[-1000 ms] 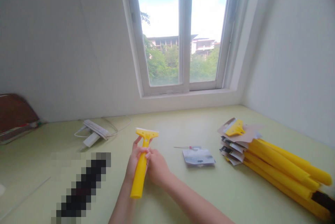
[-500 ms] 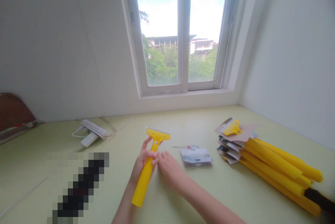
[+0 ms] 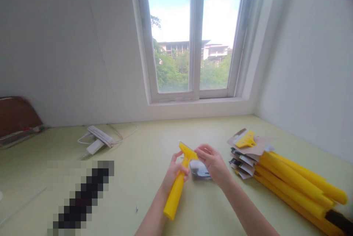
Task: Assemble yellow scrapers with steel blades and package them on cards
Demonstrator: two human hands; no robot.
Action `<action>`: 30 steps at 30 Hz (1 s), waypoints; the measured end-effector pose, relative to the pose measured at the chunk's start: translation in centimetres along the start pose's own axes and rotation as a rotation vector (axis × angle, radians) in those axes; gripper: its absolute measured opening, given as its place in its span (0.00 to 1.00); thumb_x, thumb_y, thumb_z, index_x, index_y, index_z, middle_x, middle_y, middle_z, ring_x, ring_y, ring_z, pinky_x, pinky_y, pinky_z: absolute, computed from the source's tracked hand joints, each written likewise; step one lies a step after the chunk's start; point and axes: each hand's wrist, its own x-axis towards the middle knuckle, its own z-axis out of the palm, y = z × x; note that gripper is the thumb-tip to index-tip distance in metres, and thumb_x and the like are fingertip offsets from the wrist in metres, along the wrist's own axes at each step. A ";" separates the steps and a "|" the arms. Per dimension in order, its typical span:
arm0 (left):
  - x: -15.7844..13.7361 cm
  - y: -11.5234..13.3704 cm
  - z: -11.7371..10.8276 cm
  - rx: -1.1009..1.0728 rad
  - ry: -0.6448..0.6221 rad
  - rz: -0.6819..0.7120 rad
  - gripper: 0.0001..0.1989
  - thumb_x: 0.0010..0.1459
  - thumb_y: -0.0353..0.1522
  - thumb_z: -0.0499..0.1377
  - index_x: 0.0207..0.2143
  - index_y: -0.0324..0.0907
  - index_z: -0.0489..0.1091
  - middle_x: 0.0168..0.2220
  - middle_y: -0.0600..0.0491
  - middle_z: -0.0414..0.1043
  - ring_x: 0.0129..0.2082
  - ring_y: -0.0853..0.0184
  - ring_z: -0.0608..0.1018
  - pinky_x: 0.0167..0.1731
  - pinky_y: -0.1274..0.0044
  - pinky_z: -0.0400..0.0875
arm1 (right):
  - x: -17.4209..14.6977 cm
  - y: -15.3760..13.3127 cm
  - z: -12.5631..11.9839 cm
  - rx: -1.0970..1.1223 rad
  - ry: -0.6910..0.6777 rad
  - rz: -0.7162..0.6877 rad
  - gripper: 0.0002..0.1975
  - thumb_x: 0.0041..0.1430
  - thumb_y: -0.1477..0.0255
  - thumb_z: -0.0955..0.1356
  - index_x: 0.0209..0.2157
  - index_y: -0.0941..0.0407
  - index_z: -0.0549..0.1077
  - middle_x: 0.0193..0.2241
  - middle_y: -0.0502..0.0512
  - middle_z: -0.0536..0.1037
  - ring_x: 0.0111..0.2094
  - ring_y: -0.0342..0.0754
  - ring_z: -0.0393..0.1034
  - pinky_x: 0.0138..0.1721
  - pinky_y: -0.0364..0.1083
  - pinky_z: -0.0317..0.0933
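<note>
My left hand (image 3: 176, 173) is wrapped around the neck of a yellow scraper (image 3: 174, 199), its handle slanting down toward me. A thin metal blade edge shows along the top of the scraper's head. At the right end of that head, my right hand (image 3: 209, 158) is closed in a pinch. Anything small between those fingertips is too small to make out. A small screw-like metal piece (image 3: 136, 209) lies on the table to the left of the handle. Behind my hands sits a flat clear packet (image 3: 200, 171), partly covered by my right hand.
On the right lies a stack of yellow scrapers (image 3: 298, 181) with card-wrapped heads, and another yellow scraper head (image 3: 246, 139) rests on top. A white power strip (image 3: 100, 136) with cables is at the back left. The pale yellow-green table (image 3: 124, 177) meets the wall below a window.
My right hand has risen from the table to the right end of the scraper head. My left hand has moved right with the scraper and turned it. The small metal piece now shows.
</note>
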 end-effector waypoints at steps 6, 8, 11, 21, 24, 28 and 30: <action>-0.9 -0.9 0.8 0.004 -0.064 0.019 0.29 0.33 0.21 0.51 0.42 0.46 0.51 0.26 0.57 0.65 0.15 0.77 0.65 0.13 0.85 0.51 | -0.2 0.5 0.0 -0.307 0.021 -0.118 0.11 0.44 0.65 0.68 0.27 0.58 0.68 0.24 0.51 0.71 0.27 0.45 0.65 0.29 0.44 0.61; -1.0 -0.8 0.8 0.017 -0.056 0.016 0.28 0.33 0.21 0.51 0.41 0.46 0.52 0.26 0.57 0.65 0.15 0.77 0.65 0.13 0.85 0.51 | -0.4 0.5 0.2 -0.412 0.006 -0.189 0.10 0.47 0.65 0.67 0.27 0.57 0.68 0.24 0.52 0.71 0.27 0.45 0.65 0.30 0.44 0.61; -1.1 -0.7 0.7 0.040 -0.050 0.024 0.27 0.33 0.21 0.50 0.40 0.45 0.52 0.23 0.57 0.65 0.14 0.76 0.65 0.12 0.84 0.51 | -0.7 0.5 0.6 -0.603 0.007 -0.330 0.07 0.48 0.67 0.66 0.26 0.57 0.69 0.26 0.53 0.70 0.29 0.46 0.64 0.32 0.45 0.60; -0.9 -0.6 0.3 0.063 -0.127 -0.019 0.26 0.33 0.22 0.52 0.39 0.46 0.52 0.23 0.59 0.64 0.15 0.76 0.64 0.12 0.84 0.52 | -0.5 0.6 0.6 -0.664 0.021 -0.346 0.04 0.45 0.70 0.67 0.24 0.56 0.72 0.31 0.54 0.69 0.34 0.47 0.63 0.31 0.43 0.58; -0.8 -0.8 0.1 0.073 -0.137 -0.017 0.27 0.34 0.21 0.51 0.40 0.46 0.52 0.23 0.58 0.64 0.14 0.75 0.64 0.12 0.84 0.52 | -0.5 0.7 0.6 -0.650 0.059 -0.312 0.04 0.43 0.70 0.68 0.22 0.55 0.73 0.30 0.54 0.70 0.35 0.48 0.64 0.32 0.44 0.58; -0.9 -0.6 0.3 0.019 -0.097 -0.006 0.29 0.34 0.21 0.51 0.42 0.46 0.50 0.27 0.57 0.66 0.15 0.77 0.64 0.12 0.84 0.52 | -0.5 0.8 0.8 -0.586 0.050 -0.297 0.07 0.44 0.67 0.68 0.26 0.55 0.75 0.32 0.56 0.71 0.35 0.48 0.65 0.33 0.45 0.60; -1.2 -0.4 0.4 -0.011 -0.067 0.019 0.30 0.35 0.21 0.52 0.43 0.47 0.50 0.27 0.57 0.65 0.16 0.77 0.64 0.13 0.85 0.52 | -0.3 0.7 0.5 -0.603 0.073 -0.322 0.11 0.47 0.66 0.66 0.32 0.55 0.74 0.33 0.56 0.72 0.34 0.48 0.65 0.33 0.45 0.60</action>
